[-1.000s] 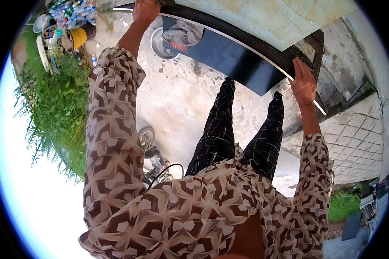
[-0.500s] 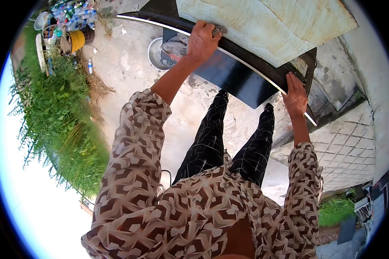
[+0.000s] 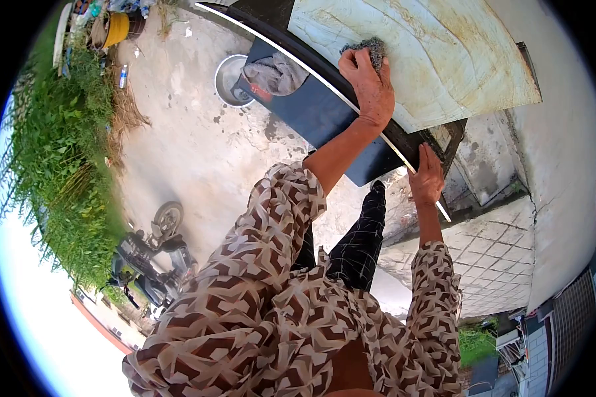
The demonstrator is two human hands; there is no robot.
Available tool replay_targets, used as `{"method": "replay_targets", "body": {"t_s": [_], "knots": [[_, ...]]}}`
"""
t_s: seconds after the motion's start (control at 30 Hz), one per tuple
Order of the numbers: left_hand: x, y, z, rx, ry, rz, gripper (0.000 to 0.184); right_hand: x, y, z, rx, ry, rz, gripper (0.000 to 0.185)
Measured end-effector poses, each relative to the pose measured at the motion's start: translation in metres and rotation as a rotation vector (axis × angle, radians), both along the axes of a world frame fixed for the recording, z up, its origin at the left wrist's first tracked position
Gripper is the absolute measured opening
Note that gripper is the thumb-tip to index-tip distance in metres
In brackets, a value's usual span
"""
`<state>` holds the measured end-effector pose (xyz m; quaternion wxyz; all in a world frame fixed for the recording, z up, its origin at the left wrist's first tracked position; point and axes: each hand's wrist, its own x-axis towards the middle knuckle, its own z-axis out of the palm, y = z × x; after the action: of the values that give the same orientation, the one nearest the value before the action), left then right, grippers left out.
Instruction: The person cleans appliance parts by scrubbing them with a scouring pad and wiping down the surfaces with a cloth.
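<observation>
My left hand [image 3: 371,89] grips a grey steel wool scrubber [image 3: 372,51] and presses it on the pale, brown-streaked surface of a panel [image 3: 430,59]. The panel has a black border and a thin white edge strip [image 3: 298,63]. My right hand [image 3: 427,177] rests on the black border near its near right corner, fingers stretched over it and thumb by the white strip. Below the panel is a dark flat board [image 3: 331,126], partly hidden by my left arm, with a crumpled grey cloth [image 3: 276,73] on it.
A metal basin [image 3: 226,83] stands on the concrete floor beside the dark board. Green plants [image 3: 66,178] line the left, with a yellow bucket [image 3: 117,28] and bottles beyond. A motorcycle [image 3: 155,255] is at lower left. A wall [image 3: 549,132] runs along the right.
My left hand, with the scrubber, has moved right from the black border onto the pale surface. My right hand stays on the border. The view has shifted, and the motorcycle now shows.
</observation>
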<state>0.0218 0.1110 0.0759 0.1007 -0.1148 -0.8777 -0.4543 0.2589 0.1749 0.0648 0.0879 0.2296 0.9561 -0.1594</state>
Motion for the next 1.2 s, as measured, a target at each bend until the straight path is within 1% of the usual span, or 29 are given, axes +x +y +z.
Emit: {"method": "replay_targets", "body": {"t_s": [0.1, 0.13, 0.17, 0.2, 0.27, 0.33, 0.37, 0.4, 0.43, 0.47, 0.53, 0.57, 0.6, 0.67, 0.7, 0.73, 0.8, 0.9, 1.0, 1.03, 1.13, 1.2], "knots": [[-0.057, -0.022, -0.012, 0.115, -0.003, -0.001, 0.028, 0.001, 0.000, -0.001, 0.005, 0.013, 0.014, 0.075], [-0.093, -0.032, -0.011, 0.027, -0.032, 0.074, 0.026, 0.000, 0.000, -0.001, 0.011, 0.012, 0.016, 0.076], [-0.131, -0.035, -0.020, 0.071, -0.096, 0.233, 0.031, 0.000, 0.000, -0.001, 0.014, 0.009, 0.016, 0.077], [-0.152, -0.030, -0.013, 0.115, -0.166, 0.309, 0.031, 0.001, -0.001, 0.000, 0.014, 0.006, 0.021, 0.078], [-0.158, 0.004, -0.003, -0.055, 0.159, 0.385, 0.026, 0.002, -0.001, -0.005, 0.021, 0.017, 0.026, 0.079], [-0.107, 0.047, 0.041, -0.020, 0.306, 0.222, 0.035, 0.005, 0.001, -0.006, 0.020, 0.024, 0.027, 0.079], [-0.081, 0.061, 0.057, 0.219, 0.256, 0.008, 0.035, 0.004, 0.001, -0.005, 0.015, 0.025, 0.027, 0.079], [-0.056, 0.074, 0.060, 0.217, 0.257, -0.158, 0.045, 0.004, 0.000, -0.005, 0.007, 0.025, 0.028, 0.079], [-0.036, 0.081, 0.060, 0.237, 0.247, -0.227, 0.050, 0.003, -0.001, -0.005, 0.016, 0.004, 0.027, 0.079], [-0.031, 0.079, 0.060, 0.203, 0.236, -0.268, 0.053, 0.004, -0.001, -0.005, 0.012, 0.006, 0.028, 0.079], [-0.046, 0.052, 0.048, 0.138, 0.305, -0.398, 0.057, 0.003, -0.002, -0.004, 0.007, 0.019, 0.017, 0.079], [-0.059, 0.031, 0.033, 0.075, 0.324, -0.460, 0.057, 0.003, -0.001, -0.003, 0.017, 0.014, 0.025, 0.079], [-0.075, 0.010, 0.021, -0.003, 0.315, -0.367, 0.053, 0.002, -0.002, -0.003, 0.018, 0.017, 0.027, 0.079], [-0.118, -0.022, -0.021, -0.010, 0.314, 0.017, 0.041, 0.002, -0.002, -0.002, 0.017, 0.015, 0.023, 0.078], [-0.131, -0.037, -0.041, -0.055, 0.192, 0.187, 0.039, 0.004, -0.001, -0.002, 0.017, 0.011, 0.018, 0.078], [-0.137, -0.053, -0.051, -0.104, 0.115, 0.233, 0.037, 0.004, -0.002, -0.002, 0.015, 0.007, 0.019, 0.078], [-0.129, -0.075, -0.051, -0.197, 0.155, 0.101, 0.037, 0.002, -0.002, -0.004, 0.013, 0.007, 0.029, 0.078], [-0.133, -0.105, -0.031, -0.391, 0.106, -0.204, 0.034, 0.003, -0.002, 0.000, 0.006, -0.013, 0.030, 0.079], [-0.157, -0.157, -0.008, -0.637, 0.170, -0.716, 0.028, 0.004, -0.003, -0.001, 0.015, -0.036, 0.028, 0.079], [-0.164, -0.159, -0.003, -0.607, 0.174, -0.803, 0.022, 0.005, -0.002, -0.001, 0.012, -0.029, 0.029, 0.079], [-0.174, -0.146, 0.006, -0.661, 0.033, -1.207, 0.020, 0.003, -0.002, 0.004, -0.005, -0.031, 0.025, 0.078], [-0.180, -0.142, 0.004, -0.705, 0.058, -1.227, 0.020, -0.001, 0.000, 0.006, -0.007, -0.031, 0.025, 0.080]]}}
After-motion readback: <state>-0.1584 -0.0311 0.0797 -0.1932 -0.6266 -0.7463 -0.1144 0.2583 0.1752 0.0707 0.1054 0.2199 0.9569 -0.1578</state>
